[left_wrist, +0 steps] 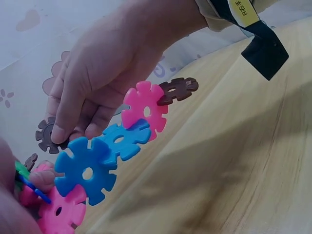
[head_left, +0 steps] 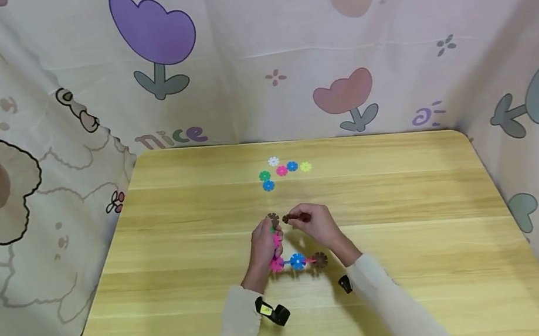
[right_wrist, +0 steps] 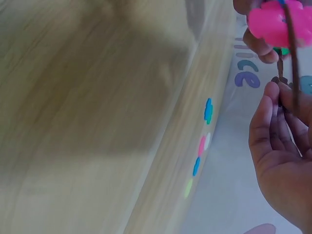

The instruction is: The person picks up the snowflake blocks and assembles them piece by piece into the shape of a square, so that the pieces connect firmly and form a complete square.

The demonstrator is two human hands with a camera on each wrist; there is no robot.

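My left hand [head_left: 263, 245] grips a chain of interlocked plastic snowflake discs above the table. Out to the right of that hand, the chain runs through a pink disc [head_left: 277, 265], blue discs [left_wrist: 70, 170], another pink disc [left_wrist: 158, 117] and a brown disc [head_left: 320, 260] at its end. A second brown disc [head_left: 273, 218] stands up at the left fingertips, beside some green. Close by on the right, my right hand [head_left: 318, 222] pinches brown snowflake discs [head_left: 286, 218] between thumb and fingers, a small gap away in the head view. The left fingers are partly hidden by the chain.
Toward the back of the wooden table [head_left: 174, 207] lie several loose snowflake discs: white [head_left: 274, 161], green [head_left: 264, 176], blue [head_left: 269, 186], pink [head_left: 282, 170] and yellow-green [head_left: 305, 166]. A printed curtain [head_left: 249, 46] hangs behind and at the sides. Each wrist carries a black camera strap.
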